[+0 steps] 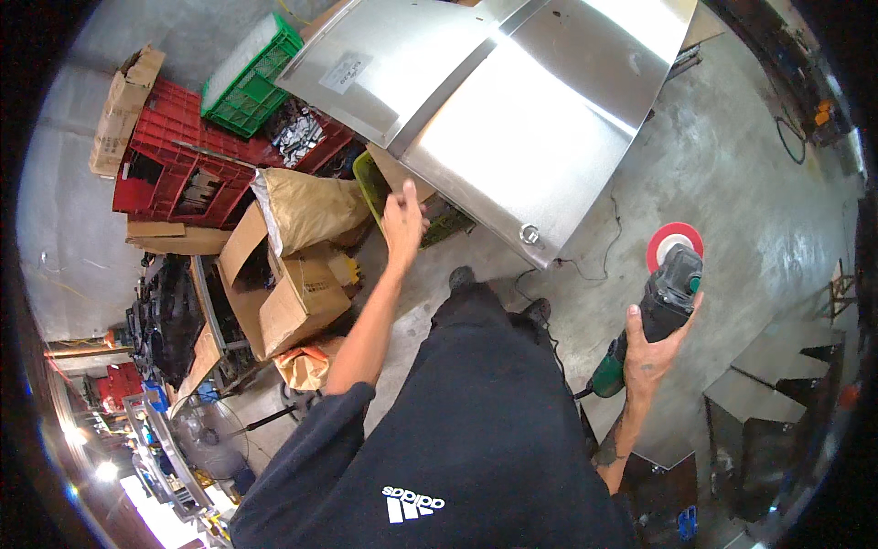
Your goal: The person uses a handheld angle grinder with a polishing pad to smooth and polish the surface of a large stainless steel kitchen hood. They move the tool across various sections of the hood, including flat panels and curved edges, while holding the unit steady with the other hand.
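Note:
My right hand (651, 346) is wrapped round the body of a black and green angle grinder (670, 295), held out on the right. Its round disc (675, 245), white with a red rim, faces away from me at the far end. My left hand (402, 224) is raised with loosely bent fingers apart and nothing visible in them. Just beyond that hand lies the near corner of a large shiny sheet-metal piece (512, 151), bent into panels. A small round metal fitting (530, 234) sits near its front edge. What supports the piece is hidden.
On the left stand an opened cardboard box (306, 302), a tan sack (315, 209), red crates (183, 137) and a green crate (256, 87). A yellow-green bin (368, 188) is beside the metal piece. A thin dark cord (613, 247) trails over the concrete floor (759, 174). Dark sheets (764, 393) lie right.

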### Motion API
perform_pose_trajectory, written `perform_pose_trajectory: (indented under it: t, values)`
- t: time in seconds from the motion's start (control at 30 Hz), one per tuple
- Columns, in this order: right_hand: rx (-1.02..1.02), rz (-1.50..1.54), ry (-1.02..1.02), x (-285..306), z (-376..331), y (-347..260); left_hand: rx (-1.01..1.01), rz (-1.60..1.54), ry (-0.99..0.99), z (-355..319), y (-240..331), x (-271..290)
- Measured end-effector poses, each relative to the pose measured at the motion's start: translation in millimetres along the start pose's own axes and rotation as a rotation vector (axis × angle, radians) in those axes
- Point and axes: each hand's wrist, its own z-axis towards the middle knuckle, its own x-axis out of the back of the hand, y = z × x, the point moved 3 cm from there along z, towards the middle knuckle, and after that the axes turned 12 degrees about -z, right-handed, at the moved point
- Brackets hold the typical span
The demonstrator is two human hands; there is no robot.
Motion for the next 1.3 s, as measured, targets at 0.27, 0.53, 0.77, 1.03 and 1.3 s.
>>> perform_pose_trajectory:
  t: [0.27,0.53,0.77,1.03,1.3]
  values:
    - [0.049,0.409,-0.152,-59.3,25.9,-68.8,-0.164,-0.163,-1.202,-169.0,70.0,-69.9]
    - [0.046,0.659,-0.355,-157.4,0.4,-160.2,0.027,-0.155,-1.059,-136.6,80.1,-21.3]
    - [0.067,0.675,-0.415,-237.4,-39.7,-181.3,-0.001,-0.240,-0.995,-87.7,48.4,50.0]
    - [-0.128,0.527,-0.357,-291.5,-105.6,-239.8,0.133,-0.340,-1.166,-33.6,16.3,117.7]
    - [-0.066,0.277,-0.258,-318.1,-113.6,-245.6,0.371,-0.426,-1.213,-17.9,5.8,135.2]
